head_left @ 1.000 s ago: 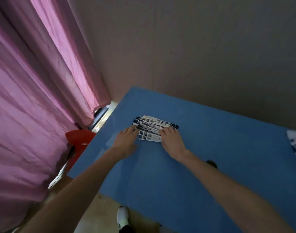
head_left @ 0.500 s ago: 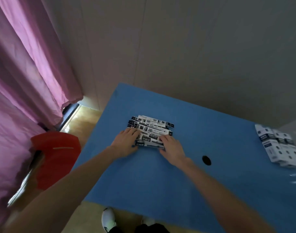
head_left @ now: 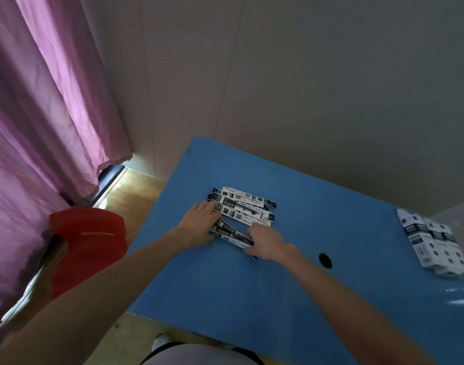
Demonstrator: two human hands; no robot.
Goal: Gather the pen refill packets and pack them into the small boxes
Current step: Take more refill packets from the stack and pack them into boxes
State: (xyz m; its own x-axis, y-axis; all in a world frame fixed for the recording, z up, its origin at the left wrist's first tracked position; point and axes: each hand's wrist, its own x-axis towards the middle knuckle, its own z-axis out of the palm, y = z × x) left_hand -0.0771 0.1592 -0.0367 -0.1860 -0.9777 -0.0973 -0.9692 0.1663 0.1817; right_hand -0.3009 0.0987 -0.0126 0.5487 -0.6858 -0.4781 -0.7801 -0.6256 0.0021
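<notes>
Since half a second ago, pulled apart: a few pen refill packets [head_left: 232, 234] drawn out of the neat stack and angled toward the near edge of the blue worktop [head_left: 252, 299], the remaining packets [head_left: 245, 206] fanned just behind. Gathering under way, nothing boxed yet. Left hand [head_left: 199, 226] curled around the left ends of the drawn packets; right hand [head_left: 266, 242] pinching their right ends. Packet count unclear, roughly eight or more. Small boxes [head_left: 431, 243] far right, well apart, about three. One black hole [head_left: 325, 260] in the worktop, one red stool [head_left: 87, 246] beside.
</notes>
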